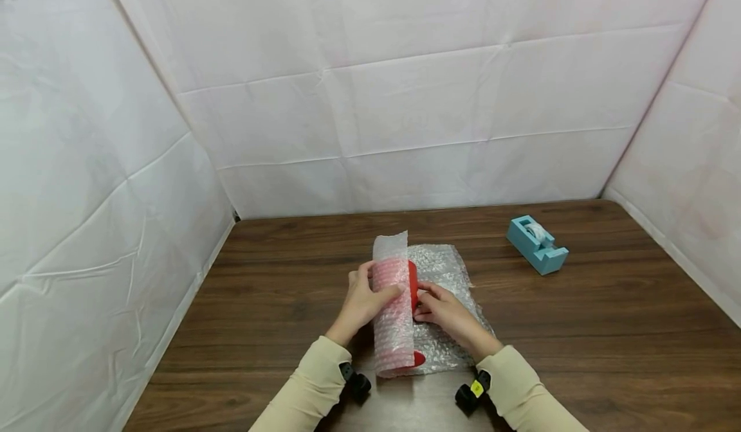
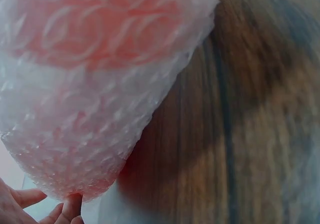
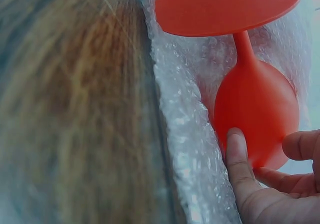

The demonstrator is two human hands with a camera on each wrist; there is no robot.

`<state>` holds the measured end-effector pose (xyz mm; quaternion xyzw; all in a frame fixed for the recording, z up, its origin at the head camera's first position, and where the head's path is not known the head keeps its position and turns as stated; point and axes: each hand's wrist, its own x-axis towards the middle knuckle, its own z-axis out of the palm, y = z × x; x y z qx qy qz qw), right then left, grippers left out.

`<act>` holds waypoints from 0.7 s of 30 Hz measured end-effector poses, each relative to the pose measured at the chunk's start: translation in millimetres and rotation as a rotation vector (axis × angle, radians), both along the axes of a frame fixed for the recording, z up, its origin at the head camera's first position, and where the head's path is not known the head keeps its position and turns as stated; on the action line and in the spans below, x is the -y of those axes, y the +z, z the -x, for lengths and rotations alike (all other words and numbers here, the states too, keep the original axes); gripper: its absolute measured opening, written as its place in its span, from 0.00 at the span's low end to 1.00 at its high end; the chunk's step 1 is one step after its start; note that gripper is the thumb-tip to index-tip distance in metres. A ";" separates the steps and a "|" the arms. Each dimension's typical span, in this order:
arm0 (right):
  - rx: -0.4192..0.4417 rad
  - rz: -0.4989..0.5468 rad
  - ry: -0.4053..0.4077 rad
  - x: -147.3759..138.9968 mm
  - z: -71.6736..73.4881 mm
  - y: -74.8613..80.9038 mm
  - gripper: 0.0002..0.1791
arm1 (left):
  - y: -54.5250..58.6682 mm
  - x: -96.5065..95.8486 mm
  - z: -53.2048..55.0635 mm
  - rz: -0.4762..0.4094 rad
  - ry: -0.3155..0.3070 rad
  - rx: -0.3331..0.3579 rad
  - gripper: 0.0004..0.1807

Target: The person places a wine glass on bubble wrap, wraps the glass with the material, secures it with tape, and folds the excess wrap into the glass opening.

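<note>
Angles both forearms point(image 1: 307, 380) inward. Grips the folded bubble wrap point(image 1: 393, 332) with the left hand point(image 1: 365, 300), laying its thumb across the face. With the right hand point(image 1: 442, 308), holds the red goblet point(image 3: 255, 102) by its bowl, between thumb and fingers, partly inside the fold, above the wooden table point(image 1: 278, 329).

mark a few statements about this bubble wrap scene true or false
1. The red goblet lies on bubble wrap. True.
2. The left hand holds bubble wrap over part of the goblet. True.
3. The blue tape dispenser is right of the bubble wrap. True.
4. The right hand touches the tape dispenser. False: it touches the goblet.
5. The goblet's foot points away from the person. False: toward them.
6. The goblet is completely covered. False: red parts show uncovered.
</note>
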<state>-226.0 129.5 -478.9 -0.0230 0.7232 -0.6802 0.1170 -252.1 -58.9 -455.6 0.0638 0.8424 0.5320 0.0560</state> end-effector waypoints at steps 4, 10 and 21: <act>0.005 -0.008 -0.012 -1.3 -0.1 -0.5 0.27 | 0.2 -3.0 0.2 0.005 0.002 -0.007 0.45; 0.020 0.011 -0.031 -3.9 -0.2 -2.1 0.25 | 1.6 -7.3 -0.3 0.027 0.008 -0.022 0.46; 0.046 -0.006 -0.056 -6.7 -1.7 -0.4 0.26 | 6.0 -15.7 -4.4 0.079 0.025 -0.061 0.48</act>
